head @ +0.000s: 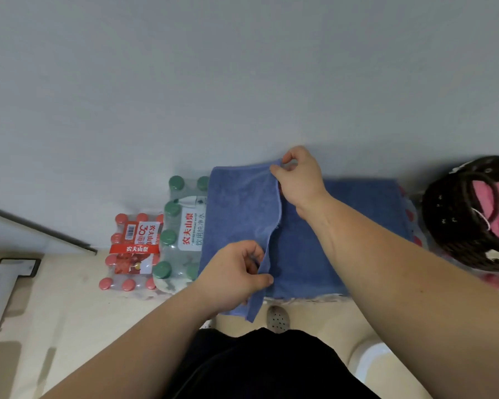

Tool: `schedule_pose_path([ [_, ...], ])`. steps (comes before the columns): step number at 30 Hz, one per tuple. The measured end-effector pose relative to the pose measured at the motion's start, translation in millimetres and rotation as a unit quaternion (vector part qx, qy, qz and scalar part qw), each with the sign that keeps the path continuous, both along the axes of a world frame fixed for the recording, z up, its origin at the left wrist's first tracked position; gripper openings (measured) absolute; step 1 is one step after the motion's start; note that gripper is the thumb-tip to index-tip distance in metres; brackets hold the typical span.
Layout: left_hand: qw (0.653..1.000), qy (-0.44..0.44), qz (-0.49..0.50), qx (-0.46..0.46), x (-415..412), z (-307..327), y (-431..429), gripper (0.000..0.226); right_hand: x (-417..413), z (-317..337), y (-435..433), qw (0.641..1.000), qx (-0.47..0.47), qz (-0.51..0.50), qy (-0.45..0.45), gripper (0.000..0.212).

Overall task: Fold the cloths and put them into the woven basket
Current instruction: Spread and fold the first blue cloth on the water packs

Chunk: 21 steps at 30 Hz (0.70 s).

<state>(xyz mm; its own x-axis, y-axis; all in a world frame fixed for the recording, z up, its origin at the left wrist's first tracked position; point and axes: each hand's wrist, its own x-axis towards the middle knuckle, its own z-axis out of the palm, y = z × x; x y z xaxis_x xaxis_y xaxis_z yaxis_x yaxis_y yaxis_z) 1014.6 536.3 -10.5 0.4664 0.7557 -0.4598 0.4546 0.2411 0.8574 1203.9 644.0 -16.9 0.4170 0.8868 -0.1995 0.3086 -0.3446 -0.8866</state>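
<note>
A blue cloth (308,240) lies spread over packs of bottles against the wall. Its left part is lifted into a flap (239,208). My left hand (236,276) pinches the near edge of that flap, fingers closed on the fabric. My right hand (298,177) pinches the far corner of the same flap near the wall. The dark woven basket (455,226) stands at the right, beside the cloth, with a pink cloth (493,208) inside it.
A pack of red-capped bottles (133,251) and a pack of green-capped bottles (182,228) sit on the floor left of the cloth. A grey metal frame (0,286) lies at far left. A grey perforated shoe (277,319) shows below the cloth.
</note>
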Motion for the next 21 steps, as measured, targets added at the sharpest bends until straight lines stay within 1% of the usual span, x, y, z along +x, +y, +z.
schedule_pose_path([
  [3,0.998,0.06,-0.01,0.03,38.5,-7.3,-11.8,0.019,39.2,-6.8,-10.4,0.999,0.007,0.03,-0.033,0.021],
  [7,0.986,0.145,0.002,0.081,81.9,-19.1,-25.1,0.012,80.1,-25.0,-19.3,0.998,0.005,0.063,-0.029,0.029],
  [10,0.975,0.193,0.009,0.109,102.0,-22.2,-33.6,0.011,95.4,-36.0,-26.0,0.992,-0.041,0.118,-0.018,0.023],
  [11,0.971,0.207,0.013,0.119,105.5,-22.4,-35.4,0.012,98.2,-39.2,-28.6,0.988,-0.061,0.143,-0.021,0.027],
  [13,0.967,0.223,0.018,0.124,109.1,-20.1,-38.0,0.013,99.8,-42.2,-33.0,0.981,-0.081,0.177,-0.022,0.044],
  [15,0.965,0.233,0.021,0.121,110.1,-16.2,-39.8,0.016,99.5,-42.0,-34.0,0.979,-0.074,0.186,-0.026,0.055],
  [18,0.961,0.24,0.039,0.131,112.9,-5.6,-41.0,0.021,101.9,-36.6,-34.0,0.976,-0.054,0.202,-0.061,0.057],
  [21,0.961,0.232,0.047,0.141,120.7,7.0,-41.4,0.022,107.6,-28.0,-35.3,0.977,-0.028,0.199,-0.066,0.057],
])
